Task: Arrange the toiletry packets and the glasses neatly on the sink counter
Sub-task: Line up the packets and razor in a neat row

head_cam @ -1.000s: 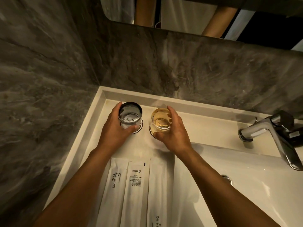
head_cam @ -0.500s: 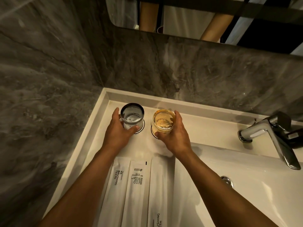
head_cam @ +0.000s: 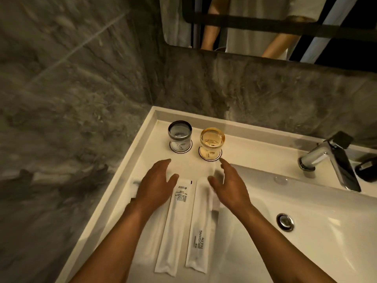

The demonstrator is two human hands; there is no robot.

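A grey glass (head_cam: 180,135) and an amber glass (head_cam: 211,144) stand side by side on round coasters at the back of the white counter (head_cam: 142,152). Nearer me, long white toiletry packets lie parallel: a middle packet (head_cam: 175,227), a packet printed "BRUSHING TEETH" (head_cam: 199,237), and a left packet (head_cam: 149,242) partly hidden under my forearm. My left hand (head_cam: 156,184) hovers open over the packets' top ends. My right hand (head_cam: 229,186) is open too, just in front of the amber glass, holding nothing.
The sink basin (head_cam: 306,252) with its drain (head_cam: 285,222) lies to the right. A chrome faucet (head_cam: 330,160) stands at the back right with a dark object (head_cam: 367,169) beside it. Marble walls close in the left and back; a mirror hangs above.
Both hands have let go of the glasses and drawn back toward me, now open over the packets. The glasses stay on their coasters. The camera has tilted, showing more of the packets.
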